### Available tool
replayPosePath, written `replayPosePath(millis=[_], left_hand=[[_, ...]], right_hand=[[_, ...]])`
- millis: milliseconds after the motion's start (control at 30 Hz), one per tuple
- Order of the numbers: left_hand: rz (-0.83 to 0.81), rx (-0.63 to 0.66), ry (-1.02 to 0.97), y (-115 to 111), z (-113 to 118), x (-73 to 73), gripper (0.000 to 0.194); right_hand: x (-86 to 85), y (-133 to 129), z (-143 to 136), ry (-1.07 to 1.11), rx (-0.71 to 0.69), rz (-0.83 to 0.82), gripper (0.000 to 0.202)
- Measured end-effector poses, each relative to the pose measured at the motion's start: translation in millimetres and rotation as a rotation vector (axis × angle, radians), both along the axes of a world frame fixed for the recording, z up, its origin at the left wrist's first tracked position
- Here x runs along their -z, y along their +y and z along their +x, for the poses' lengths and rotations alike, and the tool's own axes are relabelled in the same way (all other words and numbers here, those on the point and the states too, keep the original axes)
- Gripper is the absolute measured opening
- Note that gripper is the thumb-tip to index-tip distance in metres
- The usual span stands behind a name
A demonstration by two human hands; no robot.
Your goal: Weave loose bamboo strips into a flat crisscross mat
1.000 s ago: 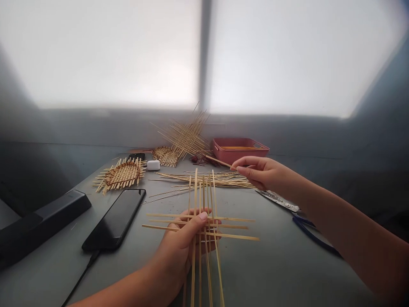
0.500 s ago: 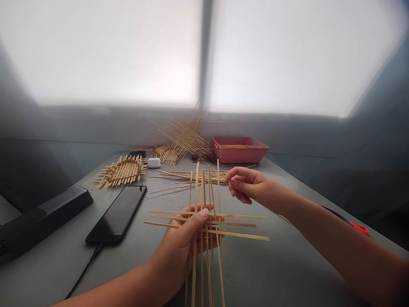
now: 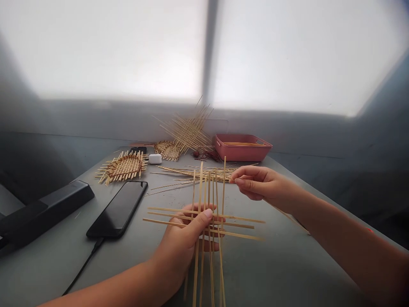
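My left hand (image 3: 191, 230) is closed on a loose lattice of crossed bamboo strips (image 3: 200, 256), its thumb pressing on the crossing from above and the fingers behind. Several strips in the lattice run away from me, and three lie across them. To the right of the lattice's far ends, my right hand (image 3: 255, 182) is raised with thumb and fingers pinched together. A thin bamboo strip (image 3: 289, 218) shows below the right wrist and runs back under the forearm; it appears to come from that pinch, though the palm hides most of it.
Behind the lattice lies a pile of loose strips (image 3: 179, 174). Woven pieces (image 3: 124, 165), a larger open weave (image 3: 191, 132), a white case (image 3: 155, 159) and a pink basket (image 3: 243, 152) stand farther back. A phone (image 3: 118, 211) with a cable and a black device (image 3: 47, 211) lie left.
My right hand has shifted slightly right, and more of the strip shows below its forearm. The red scissor handles are now mostly hidden by that arm. My left hand keeps its hold.
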State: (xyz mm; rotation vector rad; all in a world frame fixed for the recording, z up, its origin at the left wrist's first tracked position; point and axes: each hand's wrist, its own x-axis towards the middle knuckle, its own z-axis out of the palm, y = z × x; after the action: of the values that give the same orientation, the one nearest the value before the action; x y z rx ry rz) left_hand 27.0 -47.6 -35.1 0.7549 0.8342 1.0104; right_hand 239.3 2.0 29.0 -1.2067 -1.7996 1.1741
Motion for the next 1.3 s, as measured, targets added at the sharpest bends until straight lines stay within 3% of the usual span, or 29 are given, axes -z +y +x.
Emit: replayPosePath(millis=[233, 400, 600, 933, 1300], left_hand=[[0.009, 0.058, -0.032, -2, 1, -1.8, 0.031], [0.034, 0.034, 0.019, -5, 1, -4.9, 0.031], [0.098, 0.015, 0.103, -8, -1, -9.1, 0.032], [0.061, 0.080, -0.061, -10, 0, -8.4, 0.026], [0.024, 0.120, -0.144, -11, -1, -9.1, 0.029]], right_hand=[[-4.5, -1, 3, -0.073, 0.022, 0.058, 0.032], [-17.8, -14, 8, -0.263, 0.117, 0.127, 0.033], [-23.2, -23, 1, -0.326, 0.138, 0.122, 0.034], [-19.6, -17, -1, -0.230, -0.047, 0.019, 0.031], [-10.4, -10, -1, -0.087, -0.101, 0.039, 0.026]])
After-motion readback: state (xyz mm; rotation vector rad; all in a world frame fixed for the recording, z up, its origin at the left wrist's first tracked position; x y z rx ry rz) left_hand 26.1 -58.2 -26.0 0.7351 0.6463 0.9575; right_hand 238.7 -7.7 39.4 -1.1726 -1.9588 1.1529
